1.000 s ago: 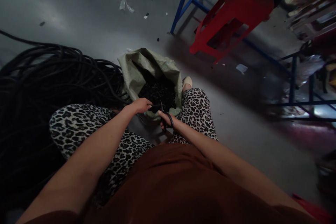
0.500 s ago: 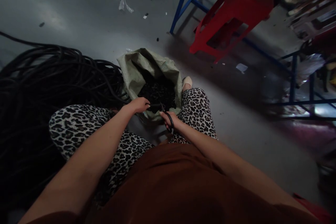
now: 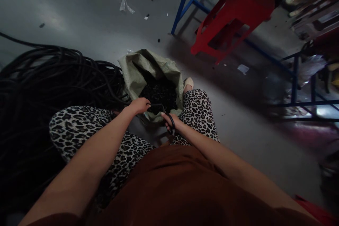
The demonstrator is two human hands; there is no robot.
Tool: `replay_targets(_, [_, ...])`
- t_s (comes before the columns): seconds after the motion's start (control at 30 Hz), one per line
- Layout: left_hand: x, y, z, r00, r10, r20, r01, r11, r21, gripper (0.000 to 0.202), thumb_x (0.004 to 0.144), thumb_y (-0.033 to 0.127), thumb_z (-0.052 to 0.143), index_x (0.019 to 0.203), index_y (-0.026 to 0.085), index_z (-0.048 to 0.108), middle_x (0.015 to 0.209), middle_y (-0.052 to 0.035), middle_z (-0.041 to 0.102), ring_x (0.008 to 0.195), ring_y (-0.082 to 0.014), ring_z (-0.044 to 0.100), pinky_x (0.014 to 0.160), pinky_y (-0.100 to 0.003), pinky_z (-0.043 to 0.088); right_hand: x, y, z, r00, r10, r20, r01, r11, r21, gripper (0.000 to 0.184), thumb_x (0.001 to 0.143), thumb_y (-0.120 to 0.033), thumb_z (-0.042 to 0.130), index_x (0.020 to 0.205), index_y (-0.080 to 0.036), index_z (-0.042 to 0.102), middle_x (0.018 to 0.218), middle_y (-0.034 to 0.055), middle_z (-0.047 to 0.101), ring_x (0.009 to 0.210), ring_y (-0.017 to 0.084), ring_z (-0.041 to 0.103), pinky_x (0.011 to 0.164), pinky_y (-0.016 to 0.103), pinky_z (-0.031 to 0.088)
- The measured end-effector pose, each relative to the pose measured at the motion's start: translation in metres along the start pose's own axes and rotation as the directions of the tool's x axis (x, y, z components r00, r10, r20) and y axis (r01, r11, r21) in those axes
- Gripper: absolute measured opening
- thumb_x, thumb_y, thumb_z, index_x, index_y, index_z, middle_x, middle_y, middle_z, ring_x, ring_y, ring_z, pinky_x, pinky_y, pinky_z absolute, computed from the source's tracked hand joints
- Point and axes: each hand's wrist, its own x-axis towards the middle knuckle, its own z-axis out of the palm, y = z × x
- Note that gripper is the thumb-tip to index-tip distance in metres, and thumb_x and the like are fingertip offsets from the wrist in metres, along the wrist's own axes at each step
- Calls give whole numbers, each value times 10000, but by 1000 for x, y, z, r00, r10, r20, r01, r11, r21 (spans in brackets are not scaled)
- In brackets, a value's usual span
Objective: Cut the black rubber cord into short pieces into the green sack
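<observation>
My left hand (image 3: pixel 141 106) is closed around a black rubber cord (image 3: pixel 156 105), whose end sticks out to the right past the fingers. In my right hand (image 3: pixel 168 119) is a pair of scissors with black handles (image 3: pixel 172 124). The dark blades reach the cord's end and are hard to make out against the background. Both hands are over the near rim of an open pale green woven sack (image 3: pixel 129 74). Inside the sack lie many small black pieces (image 3: pixel 160 91). A strand runs from a heap of long black cords (image 3: pixel 66 67) toward my left wrist.
The sack stands between my knees in patterned trousers (image 3: pixel 197 113). A red plastic stool (image 3: pixel 246 7) and blue metal frame legs (image 3: pixel 180 12) are beyond it at the right. Plastic scraps (image 3: pixel 123 0) and bits litter the grey floor (image 3: pixel 87 7).
The scissor blades, seen pointing up and apart before, now look closer together at the cord's end. Both hands have hardly moved.
</observation>
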Motion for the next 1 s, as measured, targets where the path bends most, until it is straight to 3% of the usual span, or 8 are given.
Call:
replay_targets(0.23, [3, -2, 1, 995, 38, -95, -43, 998, -48, 367, 867, 313, 443, 1128, 214, 680, 1118, -61, 694, 1013, -216, 627, 847, -263, 467, 1, -3, 3, 996, -22, 85, 14, 996, 92, 418, 973, -509, 385, 1054, -124, 524, 486, -20, 557, 351, 112, 541, 335, 149, 369])
replay_targets(1.0, [3, 4, 6, 995, 82, -52, -84, 995, -46, 349, 855, 332, 482, 1121, 235, 687, 1077, -37, 713, 993, -196, 636, 826, -238, 467, -3, -7, 3, 993, -4, 114, -2, 998, 59, 390, 952, -518, 438, 999, -147, 546, 511, -24, 559, 369, 97, 534, 363, 153, 396])
